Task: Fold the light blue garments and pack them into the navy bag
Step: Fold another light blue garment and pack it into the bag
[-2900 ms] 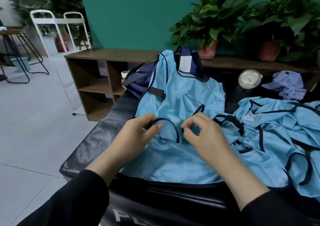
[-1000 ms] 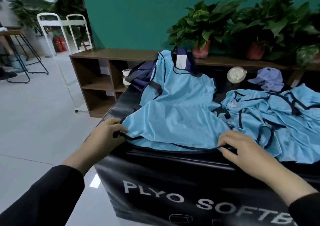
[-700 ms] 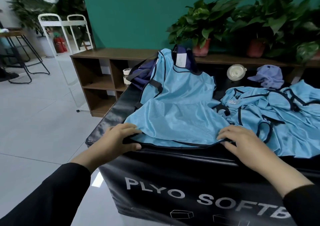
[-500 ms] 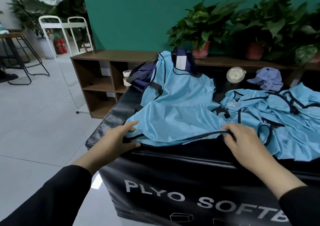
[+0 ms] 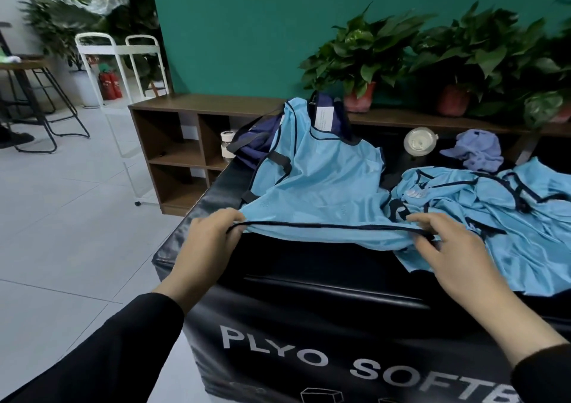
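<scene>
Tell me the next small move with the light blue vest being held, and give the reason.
Probably carry the lifted hem away from the body and lay it over the vest's upper half. Both hands, left hand and right hand, pinch the dark-trimmed bottom edge of the light blue vest, raised off the black box, while its top lies draped over the navy bag.

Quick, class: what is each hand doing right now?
Left hand: pinching the vest's dark hem.
Right hand: gripping the same hem.
</scene>
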